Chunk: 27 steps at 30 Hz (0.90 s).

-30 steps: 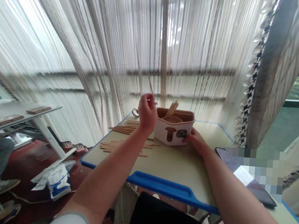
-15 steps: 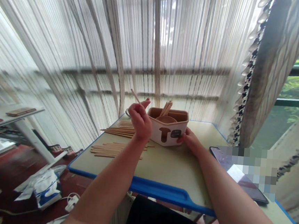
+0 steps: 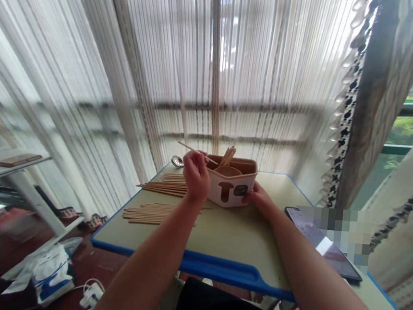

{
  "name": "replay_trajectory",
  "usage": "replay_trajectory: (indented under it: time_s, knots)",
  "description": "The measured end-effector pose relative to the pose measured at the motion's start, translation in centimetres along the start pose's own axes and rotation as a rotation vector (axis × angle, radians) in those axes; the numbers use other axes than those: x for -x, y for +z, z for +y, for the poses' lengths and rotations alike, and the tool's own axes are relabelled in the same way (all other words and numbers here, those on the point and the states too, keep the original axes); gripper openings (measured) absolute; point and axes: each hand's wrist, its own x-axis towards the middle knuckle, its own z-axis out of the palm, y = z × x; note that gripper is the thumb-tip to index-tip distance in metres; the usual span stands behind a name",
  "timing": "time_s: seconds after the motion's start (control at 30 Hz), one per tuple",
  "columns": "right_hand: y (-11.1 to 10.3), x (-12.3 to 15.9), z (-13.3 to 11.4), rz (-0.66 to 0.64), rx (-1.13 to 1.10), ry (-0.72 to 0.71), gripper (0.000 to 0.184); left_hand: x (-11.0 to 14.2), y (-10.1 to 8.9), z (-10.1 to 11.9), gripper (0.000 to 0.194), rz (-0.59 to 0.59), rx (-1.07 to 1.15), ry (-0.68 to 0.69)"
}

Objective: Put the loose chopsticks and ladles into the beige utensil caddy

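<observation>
My left hand is closed around a thin wooden chopstick, which slants down to the right, its lower end over a utensil holder. The holder is white outside and brown inside, with a T-shaped cut-out in front. Several chopsticks lean upright in it beside a round brown divider. My right hand grips its right side, thumb at the front. Left of the holder lie pale chopsticks in a row and darker pointed ones, partly hidden by my left hand and forearm. A slotted metal spoon lies behind.
A tablet lies at the table's right side. The blue-edged table stands against a sheer striped curtain. To the left is another table. A white bag and a power strip are on the floor.
My left hand has turned and shifted slightly right, tipping the chopstick flatter, with its lower end now at the holder's opening. My right hand keeps its grip on the holder.
</observation>
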Motion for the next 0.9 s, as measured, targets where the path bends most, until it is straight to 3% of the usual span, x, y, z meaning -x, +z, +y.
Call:
replay_trajectory:
  time_s: [0.2, 0.27, 0.47, 0.9]
  knots:
    - [-0.2, 0.1, 0.1, -0.005, 0.014, -0.019, 0.044, 0.3, -0.2, -1.2, 0.013, -0.346, -0.39, -0.026]
    - [-0.2, 0.1, 0.2, -0.011, 0.015, -0.026, 0.043, 0.4, -0.2, -1.4, 0.013, -0.402, -0.477, -0.035]
    - [-0.3, 0.2, 0.2, -0.011, 0.02, -0.024, 0.047, 0.7, -0.1, -0.8, 0.015, -0.356, -0.664, 0.015]
    - [-1.3, 0.7, 0.8, -0.02, 0.0, -0.053, 0.048, 1.9, 0.2, 0.9, 0.033, -0.437, -0.665, 0.035]
